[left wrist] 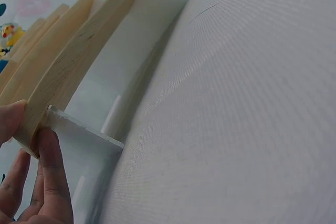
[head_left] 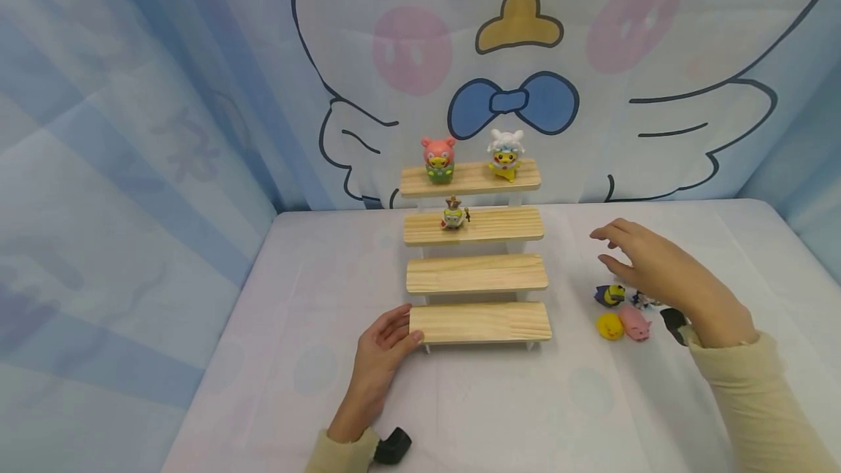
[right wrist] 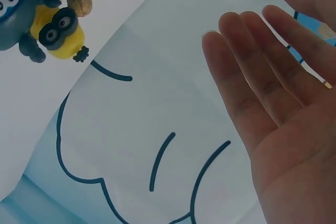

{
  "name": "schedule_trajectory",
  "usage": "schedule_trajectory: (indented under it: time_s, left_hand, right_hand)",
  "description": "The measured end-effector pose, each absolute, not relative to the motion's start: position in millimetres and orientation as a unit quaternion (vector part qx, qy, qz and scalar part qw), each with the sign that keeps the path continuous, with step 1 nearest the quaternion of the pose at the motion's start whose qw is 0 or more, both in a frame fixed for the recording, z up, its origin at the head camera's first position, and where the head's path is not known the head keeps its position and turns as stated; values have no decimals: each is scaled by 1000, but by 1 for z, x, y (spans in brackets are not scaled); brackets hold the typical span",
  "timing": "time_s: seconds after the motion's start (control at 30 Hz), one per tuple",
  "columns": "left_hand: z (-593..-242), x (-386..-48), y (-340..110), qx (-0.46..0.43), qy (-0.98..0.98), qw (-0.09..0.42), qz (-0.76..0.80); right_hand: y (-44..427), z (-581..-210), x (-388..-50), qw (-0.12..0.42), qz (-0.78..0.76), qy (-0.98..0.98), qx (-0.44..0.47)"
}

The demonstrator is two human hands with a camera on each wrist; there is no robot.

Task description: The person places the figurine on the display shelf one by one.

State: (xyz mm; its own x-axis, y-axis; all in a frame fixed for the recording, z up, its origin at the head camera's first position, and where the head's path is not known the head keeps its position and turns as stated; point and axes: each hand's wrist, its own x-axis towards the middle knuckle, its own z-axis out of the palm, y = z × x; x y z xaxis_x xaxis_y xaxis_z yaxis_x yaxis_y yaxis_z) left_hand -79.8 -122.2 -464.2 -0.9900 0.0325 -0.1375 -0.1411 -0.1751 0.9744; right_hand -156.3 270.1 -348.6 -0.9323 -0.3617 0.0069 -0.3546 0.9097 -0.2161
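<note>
My left hand point(head_left: 379, 356) pinches the left end of the lowest wooden board point(head_left: 479, 323) of a tiered display stand; the left wrist view shows the thumb point(left wrist: 10, 119) on one face and a finger point(left wrist: 51, 153) against the other. On the top board point(head_left: 469, 177) stand a pink-hooded figurine point(head_left: 439, 160) and a white-hooded yellow figurine point(head_left: 505, 156). A crowned figurine point(head_left: 452, 214) stands on the second board point(head_left: 506, 225). My right hand point(head_left: 663, 272), fingers spread and holding nothing, is above the table beside a small group of figurines.
Right of the stand lie a dark-and-yellow minion figurine point(head_left: 611, 295), a yellow round figurine point(head_left: 610, 326), a pink pig figurine point(head_left: 635, 323) and a partly hidden dark-and-white one point(head_left: 642, 301). A printed cloth backdrop point(head_left: 512, 13) hangs behind the white-covered table point(head_left: 315, 276).
</note>
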Motion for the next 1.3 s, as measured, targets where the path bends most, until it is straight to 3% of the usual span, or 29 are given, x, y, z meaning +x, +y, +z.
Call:
schedule_trajectory:
  time_s: [1.3]
  left_hand:
    - [-463,-79,-123,-38,642,59,763]
  right_hand:
    - [317,-378,-168,77,-108,979,-156]
